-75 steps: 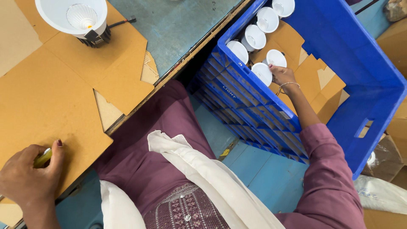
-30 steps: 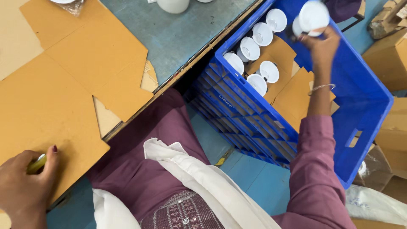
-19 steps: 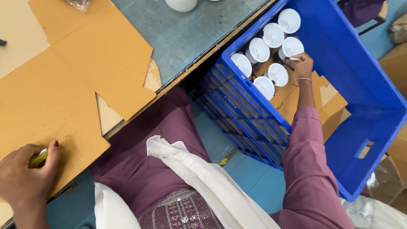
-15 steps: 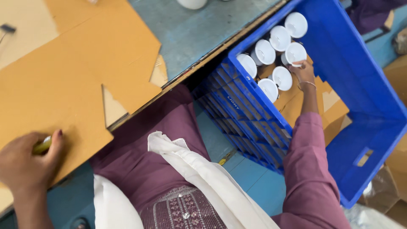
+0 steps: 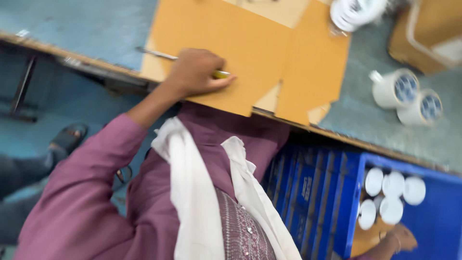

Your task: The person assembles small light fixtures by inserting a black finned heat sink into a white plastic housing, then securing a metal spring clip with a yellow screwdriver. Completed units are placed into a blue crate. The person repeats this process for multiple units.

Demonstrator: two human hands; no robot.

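Note:
My left hand (image 5: pixel 196 72) lies on a flat sheet of brown cardboard (image 5: pixel 250 43) on the table, closed on a thin tool with a yellow-green end (image 5: pixel 221 74) and a grey shaft sticking out to the left. My right hand (image 5: pixel 402 238) is low in the blue plastic crate (image 5: pixel 313 192) at the bottom right. It rests on a cardboard liner just below several white round caps (image 5: pixel 392 185). The blur hides whether it holds one.
Two white cylindrical fittings (image 5: pixel 406 96) lie on the grey-green table (image 5: pixel 375 130) at the right. A white round lamp part (image 5: pixel 356 9) and a brown box (image 5: pixel 428 29) sit at the top right. A sandalled foot (image 5: pixel 67 139) shows on the floor at left.
The view has swung round, so the table is now at the top and the crate at the bottom right. My right hand has come down from lifting a white cap to the crate's liner.

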